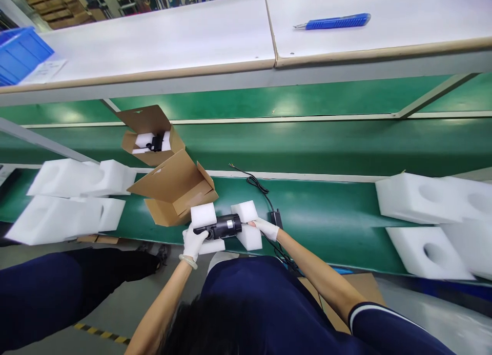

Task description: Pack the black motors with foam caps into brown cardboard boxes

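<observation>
A black cylindrical device [227, 226] lies above the green work surface, with white foam around both ends. My left hand [192, 241], in a white glove, is closed around its left end, beside an upper foam block [203, 215] and a lower foam piece [212, 246]. At the other end, my gloved right hand [266, 228] has its fingers closed at the right foam piece [249, 238]; its fingertips are partly hidden. A black cable [257, 183] with a small black box [275, 218] lies by my right wrist. An open cardboard box [180, 188] stands just behind the device.
Another open box [154, 142] holds foam and a black part. White foam blocks stand at left [65, 219] and right [426, 199]. A raised white shelf [172, 47] carries a blue utility knife [334, 22] and a blue bin [23, 55]. A person's leg [77, 278] is at left.
</observation>
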`<state>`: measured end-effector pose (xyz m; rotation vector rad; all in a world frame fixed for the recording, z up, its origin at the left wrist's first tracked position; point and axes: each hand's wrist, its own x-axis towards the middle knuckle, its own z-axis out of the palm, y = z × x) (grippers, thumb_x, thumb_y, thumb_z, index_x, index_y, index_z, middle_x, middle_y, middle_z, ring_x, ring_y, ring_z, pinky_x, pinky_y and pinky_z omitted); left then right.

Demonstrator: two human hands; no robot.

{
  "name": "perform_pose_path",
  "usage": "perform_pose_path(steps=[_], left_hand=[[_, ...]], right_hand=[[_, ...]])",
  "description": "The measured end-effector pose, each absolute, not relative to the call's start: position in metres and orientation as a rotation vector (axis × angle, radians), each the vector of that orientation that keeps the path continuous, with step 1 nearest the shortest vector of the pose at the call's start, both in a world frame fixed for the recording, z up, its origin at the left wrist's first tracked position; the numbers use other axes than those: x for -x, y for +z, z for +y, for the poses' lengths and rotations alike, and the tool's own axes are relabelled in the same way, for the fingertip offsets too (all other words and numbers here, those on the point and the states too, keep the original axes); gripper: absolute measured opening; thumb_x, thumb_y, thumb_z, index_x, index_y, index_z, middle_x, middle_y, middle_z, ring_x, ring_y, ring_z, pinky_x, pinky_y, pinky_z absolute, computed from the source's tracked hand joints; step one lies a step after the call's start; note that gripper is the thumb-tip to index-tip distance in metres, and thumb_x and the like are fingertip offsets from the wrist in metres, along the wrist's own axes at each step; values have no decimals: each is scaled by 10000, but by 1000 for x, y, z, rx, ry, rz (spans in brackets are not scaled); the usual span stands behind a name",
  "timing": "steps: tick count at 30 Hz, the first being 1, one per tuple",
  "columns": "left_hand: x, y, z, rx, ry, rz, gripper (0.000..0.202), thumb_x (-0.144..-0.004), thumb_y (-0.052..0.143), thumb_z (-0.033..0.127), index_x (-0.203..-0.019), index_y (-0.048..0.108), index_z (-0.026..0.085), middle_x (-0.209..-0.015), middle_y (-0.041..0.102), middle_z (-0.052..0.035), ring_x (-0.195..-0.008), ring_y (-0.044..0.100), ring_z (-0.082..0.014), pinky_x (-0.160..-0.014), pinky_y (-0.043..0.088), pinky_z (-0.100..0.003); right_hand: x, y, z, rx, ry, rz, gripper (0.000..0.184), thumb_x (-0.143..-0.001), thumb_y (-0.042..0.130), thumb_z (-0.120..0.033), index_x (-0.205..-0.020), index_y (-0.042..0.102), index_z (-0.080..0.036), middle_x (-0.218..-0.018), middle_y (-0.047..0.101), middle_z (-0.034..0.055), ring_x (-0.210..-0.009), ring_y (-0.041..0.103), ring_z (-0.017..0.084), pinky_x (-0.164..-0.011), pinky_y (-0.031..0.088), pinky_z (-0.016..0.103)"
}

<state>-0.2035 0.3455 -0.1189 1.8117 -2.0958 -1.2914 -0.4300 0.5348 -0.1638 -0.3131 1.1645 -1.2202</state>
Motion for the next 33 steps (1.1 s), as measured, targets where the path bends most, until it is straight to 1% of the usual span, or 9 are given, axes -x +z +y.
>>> perform_pose_path(steps=[4,8,11,16,19,21,24,28,33], left_hand=[[231,-124,342,-1853,-1136,-2192,636,-614,692,289,-1219,523,193,-1116,522,-119,-1160,471,-304,-974,417,-408],[247,-131,336,-1901,-1106,-2214,600,-670,644,304,-1237,491,182,-1137,482,-132,-1157,467,-302,-975,413,-397],[247,-136,337,-1919,-1104,-2220,617,-660,652,293,-1242,476,188,-1115,476,-122,-1143,477,-296,-968,421,-381],[242,-152,342,-2019,-1013,-2195,698,-675,654,318,-1303,392,162,-1190,426,-156,-1155,470,-317,-963,436,-414],[230,-156,334,-1962,-1155,-2212,629,-728,617,345,-1292,402,166,-1138,459,-128,-1091,534,-283,-914,480,-388],[218,-150,328,-1861,-1149,-2259,650,-761,594,393,-1328,375,162,-1153,471,-136,-1111,532,-294,-931,474,-411],[213,-127,331,-1568,-762,-2344,802,-774,585,470,-1420,245,137,-1333,381,-208,-1273,390,-361,-1032,371,-518],[260,-94,357,-815,-640,-2804,1034,-617,717,544,-1436,238,133,-1483,212,-242,-1366,209,-434,-1063,279,-593],[330,-96,385,-391,-635,-3273,1194,-380,833,479,-1420,334,172,-1520,128,-267,-1342,72,-570,-984,177,-750]], right_hand=[[447,-162,519,307,-1255,1154,695,-651,703,-634,-1172,575,-192,-1141,629,123,-1004,612,261,-867,507,415],[459,-164,507,293,-1125,1201,769,-715,642,-645,-1353,418,-279,-1145,624,87,-1012,611,266,-813,528,456],[461,-165,502,318,-1110,1202,815,-740,610,-657,-1414,347,-283,-1238,579,100,-1127,555,287,-884,498,475],[466,-169,493,398,-1195,1234,824,-744,597,-668,-1412,396,-229,-1447,400,95,-1347,335,290,-1078,343,433],[469,-180,491,378,-1182,1308,772,-796,542,-655,-1399,415,-190,-1451,398,104,-1336,357,268,-1083,342,391],[466,-192,498,270,-1158,1420,711,-845,478,-629,-1384,427,-167,-1388,468,133,-1230,485,251,-995,434,362],[456,-208,523,116,-1034,1649,573,-894,409,-549,-1276,521,-137,-1138,627,146,-870,645,189,-731,524,291],[446,-207,563,239,-882,1750,430,-890,397,-449,-974,645,-108,-680,646,53,-474,503,101,-482,411,222],[442,-182,581,126,-1119,1523,453,-831,461,-515,-927,635,-109,-548,569,-4,-361,317,58,-374,221,200]])
